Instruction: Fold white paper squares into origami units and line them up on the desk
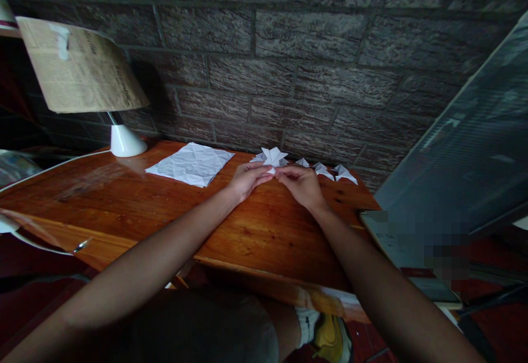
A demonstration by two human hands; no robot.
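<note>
A white folded-paper piece with pointed flaps, like an origami star or flower (274, 157), is held between both hands above the wooden table. My left hand (251, 179) pinches its lower left side. My right hand (300, 181) grips its lower right side with thumb and fingers closed. Several similar folded paper pieces (345, 174) stand in a row along the wall side, partly hidden behind my hands. Left of my hands lies a stack of creased white paper sheets (192, 164).
A lamp (126, 142) with a brown paper shade stands at the back left, its white cord trailing over the wooden table (247, 236). Behind is a brick wall (272, 71). A flat device with a lit screen (396, 242) sits at the right edge, beside a grey translucent panel (457, 148).
</note>
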